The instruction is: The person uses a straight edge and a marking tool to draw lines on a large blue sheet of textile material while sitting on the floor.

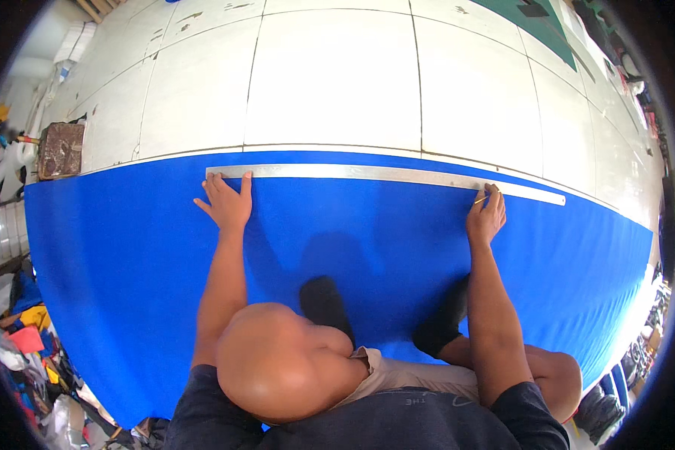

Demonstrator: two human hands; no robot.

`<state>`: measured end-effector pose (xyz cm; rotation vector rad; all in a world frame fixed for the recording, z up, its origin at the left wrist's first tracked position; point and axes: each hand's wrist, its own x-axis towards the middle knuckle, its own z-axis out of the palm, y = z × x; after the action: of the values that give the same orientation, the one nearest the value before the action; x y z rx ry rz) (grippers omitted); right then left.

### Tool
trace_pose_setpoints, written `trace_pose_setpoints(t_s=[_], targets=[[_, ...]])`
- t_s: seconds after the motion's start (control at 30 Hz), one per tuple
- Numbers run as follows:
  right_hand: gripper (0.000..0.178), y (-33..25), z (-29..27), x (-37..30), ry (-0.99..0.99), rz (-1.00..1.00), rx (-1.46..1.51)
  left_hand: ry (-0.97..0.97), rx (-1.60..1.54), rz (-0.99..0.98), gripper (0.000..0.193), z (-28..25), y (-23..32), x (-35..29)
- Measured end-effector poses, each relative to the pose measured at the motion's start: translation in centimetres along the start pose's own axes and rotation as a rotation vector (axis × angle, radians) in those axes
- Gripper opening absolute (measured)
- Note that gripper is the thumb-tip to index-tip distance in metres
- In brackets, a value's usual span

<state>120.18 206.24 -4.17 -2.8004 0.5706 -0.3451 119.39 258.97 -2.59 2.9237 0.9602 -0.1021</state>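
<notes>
Resting with spread fingers at the left end of a metal ruler (352, 172), the left hand (232, 211) touches it with fingertips and thumb; from my remote seat I read this hand as flattened, palm down, grasping nothing. Right hand (487, 219): well apart from the left, toward the ruler's other end, fingers bunched around a thin yellowish stick (479, 200), too small for me to identify. Its fingertips reach the ruler; whether they press down on it I cannot tell. Ruler position: lying flat on a blue cloth (382, 225), just inside the cloth's far edge and roughly along it, its right end running on past the right hand. Beyond that edge I note white tiles (337, 82) with dark joints. A brown block (61, 151) sits at the cloth's far left corner. Two dark-socked feet (326, 300) rest on the cloth, on the ruler's near side. At lower left I log a heap of mixed coloured stuff (30, 339) beside the cloth; at upper right, a green sheet (553, 37)
</notes>
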Motion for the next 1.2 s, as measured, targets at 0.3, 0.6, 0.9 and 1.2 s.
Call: trace_pose_setpoints(t_s=[0.3,0.6,0.9,1.2], targets=[[0.032,0.9,0.5,-0.5,-0.085,-0.035,-0.054,0.047,-0.151,-0.042,0.087,1.0,-0.5,2.3],[0.041,0.0,1.1,-1.1,-0.081,-0.055,-0.030,0.176,-0.224,0.018,0.085,3.1,-1.3,1.7],[0.036,0.9,0.7,-1.2,-0.069,-0.114,-0.134,0.243,-0.254,0.036,0.083,3.4,-1.4,1.8],[0.037,0.5,1.2,-1.4,-0.062,-0.165,-0.085,0.227,-0.147,0.022,0.080,2.3,-2.3,3.0]])
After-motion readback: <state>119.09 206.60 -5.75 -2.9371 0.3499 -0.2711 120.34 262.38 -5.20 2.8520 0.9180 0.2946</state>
